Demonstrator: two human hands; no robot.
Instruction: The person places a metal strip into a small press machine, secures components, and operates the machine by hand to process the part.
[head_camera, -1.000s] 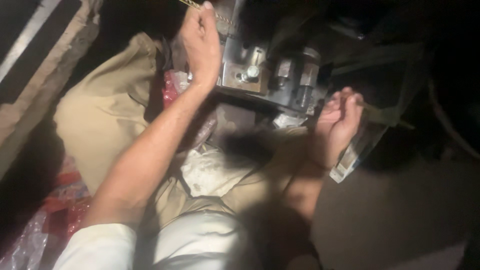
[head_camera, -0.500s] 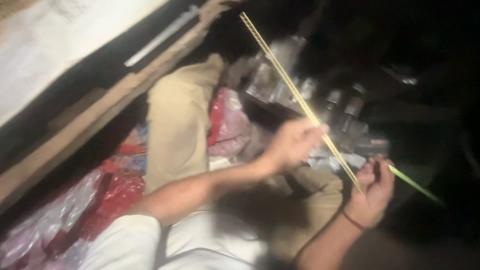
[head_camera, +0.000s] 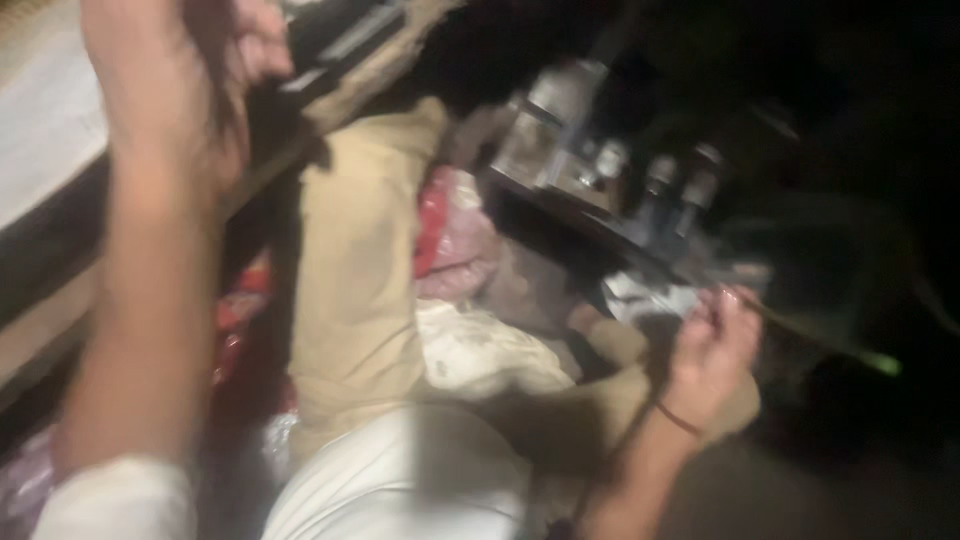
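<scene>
Setting: dim and badly blurred, lit only near the centre, the right side and upper right falling into near-black. Landmark: a rough wooden beam (head_camera: 370, 62) running diagonally across the upper left; above and left of it a pale flat surface (head_camera: 40, 130) with a dark band beneath, below it red and clear crumpled plastic sheeting (head_camera: 240, 310) on the ground. Right of the beam, tan cloth (head_camera: 350, 290) and a dark metal machine with shiny cylindrical fittings (head_camera: 610, 170).

the left hand (head_camera: 170, 90) has let go of the thin sticks and risen high, away from the right hand (head_camera: 712, 350).
</scene>
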